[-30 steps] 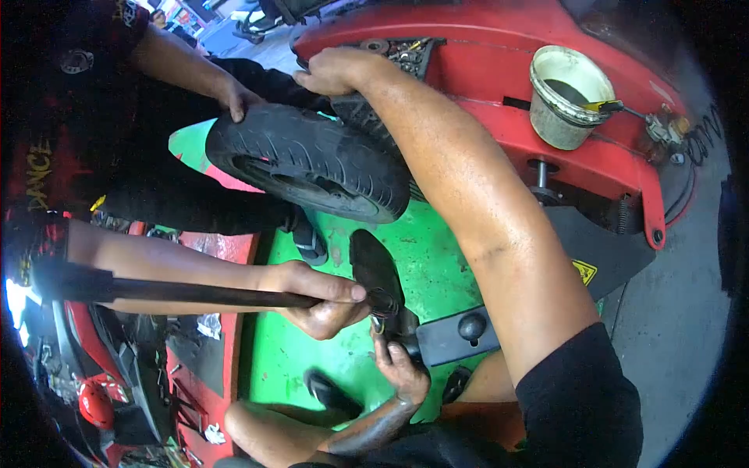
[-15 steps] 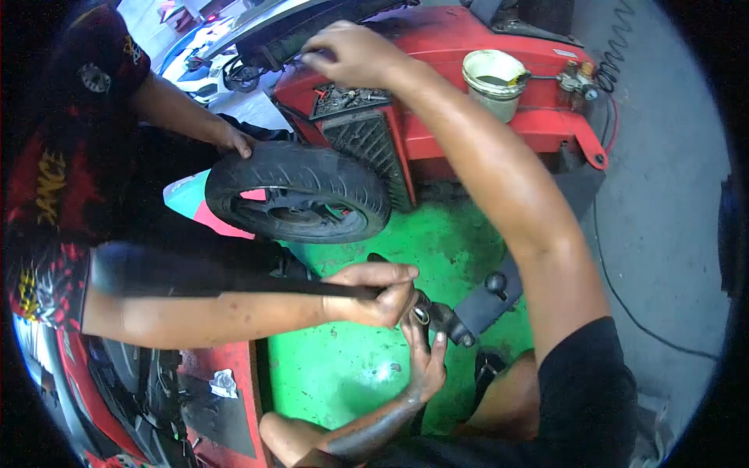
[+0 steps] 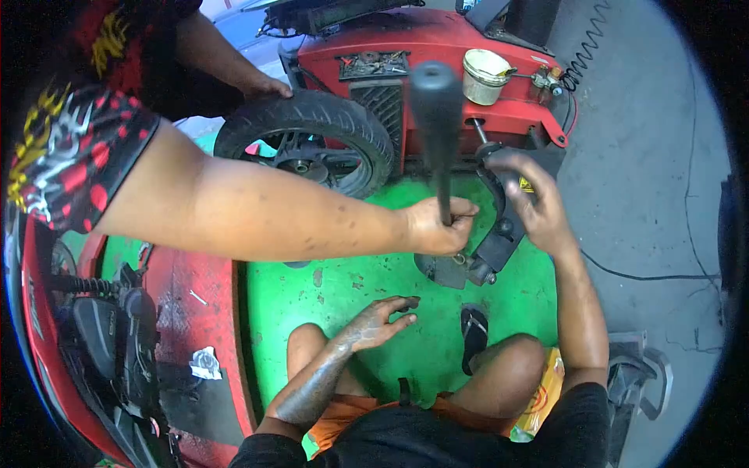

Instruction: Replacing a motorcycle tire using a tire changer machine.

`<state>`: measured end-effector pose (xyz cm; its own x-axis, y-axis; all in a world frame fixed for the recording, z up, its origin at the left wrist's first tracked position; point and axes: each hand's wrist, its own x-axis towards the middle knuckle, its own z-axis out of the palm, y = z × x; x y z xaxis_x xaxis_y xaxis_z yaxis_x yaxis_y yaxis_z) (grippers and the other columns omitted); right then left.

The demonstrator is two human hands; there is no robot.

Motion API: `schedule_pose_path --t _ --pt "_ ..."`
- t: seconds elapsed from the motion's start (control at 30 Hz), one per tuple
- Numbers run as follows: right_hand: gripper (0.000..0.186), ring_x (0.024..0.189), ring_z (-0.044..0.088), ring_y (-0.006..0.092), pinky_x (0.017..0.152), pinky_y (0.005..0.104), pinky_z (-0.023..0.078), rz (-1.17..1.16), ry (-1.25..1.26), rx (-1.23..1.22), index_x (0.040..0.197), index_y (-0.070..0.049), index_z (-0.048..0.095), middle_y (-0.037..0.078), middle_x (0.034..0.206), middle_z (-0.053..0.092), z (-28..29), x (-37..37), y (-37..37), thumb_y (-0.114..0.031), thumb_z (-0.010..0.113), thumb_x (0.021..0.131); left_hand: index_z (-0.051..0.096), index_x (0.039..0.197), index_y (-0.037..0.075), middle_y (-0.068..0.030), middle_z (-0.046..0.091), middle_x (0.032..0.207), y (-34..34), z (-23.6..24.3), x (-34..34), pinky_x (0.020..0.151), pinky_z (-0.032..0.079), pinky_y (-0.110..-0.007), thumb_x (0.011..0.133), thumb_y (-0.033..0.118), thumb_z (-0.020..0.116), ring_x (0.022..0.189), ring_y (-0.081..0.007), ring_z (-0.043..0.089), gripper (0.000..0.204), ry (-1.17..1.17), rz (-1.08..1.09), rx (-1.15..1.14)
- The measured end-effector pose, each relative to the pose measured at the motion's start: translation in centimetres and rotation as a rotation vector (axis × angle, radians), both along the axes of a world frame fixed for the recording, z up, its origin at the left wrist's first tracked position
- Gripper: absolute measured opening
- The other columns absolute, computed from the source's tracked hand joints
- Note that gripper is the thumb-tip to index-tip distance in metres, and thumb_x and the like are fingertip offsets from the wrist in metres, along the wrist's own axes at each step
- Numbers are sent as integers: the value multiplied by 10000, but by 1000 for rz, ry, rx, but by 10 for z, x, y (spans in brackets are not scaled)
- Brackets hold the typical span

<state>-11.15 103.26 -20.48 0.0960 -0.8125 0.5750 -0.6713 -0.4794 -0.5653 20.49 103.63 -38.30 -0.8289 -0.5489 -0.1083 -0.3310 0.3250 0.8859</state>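
My left hand [image 3: 376,324] hovers over the green floor with its fingers apart and nothing in it. On the right, my right hand [image 3: 540,210] is raised beside the black curved arm [image 3: 493,187] of the red machine. Its thumb and fingers are spread, the fingertips a little blurred; whether they touch that arm I cannot tell. Between my hands and the machine, a co-worker's fist [image 3: 441,226] grips an upright bar with a black handle [image 3: 435,101]. The co-worker's other hand [image 3: 269,86] rests on a motorcycle wheel [image 3: 312,117] with a black tyre, standing against the machine.
The red machine [image 3: 437,43] carries a white bucket [image 3: 482,87] and a tray of small metal parts [image 3: 373,65]. At lower left is a red platform [image 3: 199,269] with a spanner [image 3: 198,297] and crumpled paper [image 3: 205,363]. A cable [image 3: 647,277] crosses the grey floor at right.
My right hand has come down from the machine's top to the black arm. My left hand has drawn back, away from the co-worker's fist. The bar, lying sideways before, now points up, further right.
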Motion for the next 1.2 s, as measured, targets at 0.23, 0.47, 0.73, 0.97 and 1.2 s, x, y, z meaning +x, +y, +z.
schedule_pose_path --t 0.23,0.47,0.73,0.97,1.2 --pt "539 1253 483 388 1076 454 386 -136 305 350 1289 0 523 204 1305 523 -61 7 61 -189 691 814 608 1256 16 -176 653 1220 0 15 37 975 480 -398 967 194 594 1133 -304 623 340 149 107 54" --pt "716 1287 444 428 1104 498 344 -150 539 449 1362 -13 456 250 1358 484 -76 40 62 -375 730 808 613 1255 9 -139 690 1162 14 25 80 951 499 -361 967 124 594 1071 -235 655 312 292 293 131" --pt "585 1285 444 421 1109 520 321 -168 692 494 1315 -28 517 244 1324 525 -140 34 48 -349 686 855 623 1225 -14 -121 706 1136 16 24 170 953 497 -343 966 68 570 1063 -203 660 277 325 644 66" --pt "560 1305 435 442 1116 493 309 -152 761 531 1326 80 498 306 1337 515 -134 53 46 -326 560 945 642 1182 7 -195 666 1138 33 8 294 966 484 -385 934 128 614 1102 -328 637 277 -1 1136 -428" --pt "508 1263 459 476 1096 498 318 -130 697 381 1260 128 528 332 1298 533 -147 47 40 -289 516 970 600 1248 36 -232 557 1259 80 -75 390 962 476 -449 907 191 642 1180 -400 548 377 -477 1417 -569"
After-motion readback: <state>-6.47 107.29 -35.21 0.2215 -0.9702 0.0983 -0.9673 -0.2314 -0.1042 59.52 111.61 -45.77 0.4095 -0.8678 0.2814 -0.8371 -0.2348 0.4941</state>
